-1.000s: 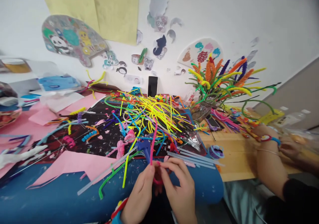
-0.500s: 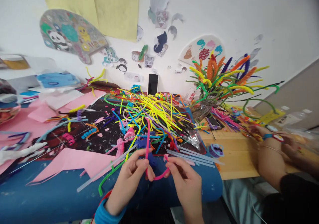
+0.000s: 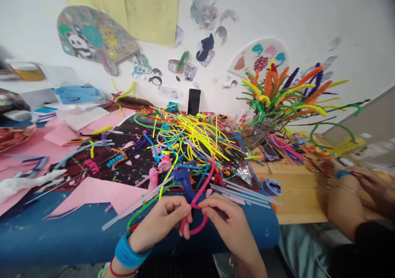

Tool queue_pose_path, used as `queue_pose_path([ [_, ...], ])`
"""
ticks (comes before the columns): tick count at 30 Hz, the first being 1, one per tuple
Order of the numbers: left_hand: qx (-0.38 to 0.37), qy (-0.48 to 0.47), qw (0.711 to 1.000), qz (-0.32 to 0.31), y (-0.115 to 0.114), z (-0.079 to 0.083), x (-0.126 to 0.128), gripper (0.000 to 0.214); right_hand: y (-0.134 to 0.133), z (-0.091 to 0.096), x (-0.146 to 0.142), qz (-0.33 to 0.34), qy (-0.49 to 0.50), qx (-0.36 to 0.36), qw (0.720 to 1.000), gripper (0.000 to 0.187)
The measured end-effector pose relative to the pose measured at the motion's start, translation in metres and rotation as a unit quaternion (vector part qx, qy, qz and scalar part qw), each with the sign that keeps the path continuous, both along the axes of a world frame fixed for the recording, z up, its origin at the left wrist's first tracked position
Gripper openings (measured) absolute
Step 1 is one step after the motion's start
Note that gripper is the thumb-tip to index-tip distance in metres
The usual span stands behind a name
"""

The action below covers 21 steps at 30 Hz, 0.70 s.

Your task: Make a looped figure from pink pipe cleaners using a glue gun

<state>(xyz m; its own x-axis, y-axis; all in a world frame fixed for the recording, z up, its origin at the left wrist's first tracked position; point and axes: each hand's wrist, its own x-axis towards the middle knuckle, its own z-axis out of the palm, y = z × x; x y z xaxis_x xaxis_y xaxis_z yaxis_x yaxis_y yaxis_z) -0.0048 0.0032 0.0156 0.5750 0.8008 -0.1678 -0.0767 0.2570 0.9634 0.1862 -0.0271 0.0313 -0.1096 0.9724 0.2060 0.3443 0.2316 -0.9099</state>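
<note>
A bright pink pipe cleaner [image 3: 205,183] is bent into a loop between my two hands, one long end rising up and to the right. My left hand [image 3: 168,217] pinches it where the strands cross. With thumb and forefinger, my right hand [image 3: 226,218] grips the other part of the same pipe cleaner, close to the crossing. Just behind my hands lies a blue glue gun [image 3: 185,181], partly covered by my left fingers. Translucent glue sticks [image 3: 247,193] lie beyond my right hand, and a pink paper sheet [image 3: 95,195] is to the left.
A heap of yellow pipe cleaners [image 3: 197,136] covers the table's middle. At the right stands a vase of pipe-cleaner stems [image 3: 256,134]. A phone [image 3: 194,101] leans against the wall. Another person's arm [image 3: 344,199] rests over the wooden table [image 3: 290,191] at the right.
The pink pipe cleaner has gone from an open curve to a crossed loop. My right hand has moved in towards the left, and the long end now leans right.
</note>
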Motion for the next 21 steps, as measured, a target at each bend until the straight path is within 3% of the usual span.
queue_pose_path([
  [5, -0.067, -0.057, 0.996, 0.014, 0.002, -0.003, 0.001, 0.047, 0.005, 0.000, 0.003, 0.022, -0.016, -0.009, 1.000, 0.016],
  [10, 0.000, -0.031, 0.997, 0.077, 0.002, -0.002, -0.008, 0.042, 0.012, 0.000, 0.003, 0.031, -0.038, -0.006, 0.999, 0.017],
  [15, 0.100, 0.074, 0.987, 0.105, -0.002, 0.003, -0.020, 0.039, 0.018, 0.008, 0.000, 0.054, -0.058, -0.006, 0.997, 0.018],
  [21, 0.113, 0.107, 0.981, 0.115, 0.001, 0.000, -0.021, 0.038, 0.024, 0.006, -0.008, 0.070, -0.047, -0.010, 0.996, 0.017],
])
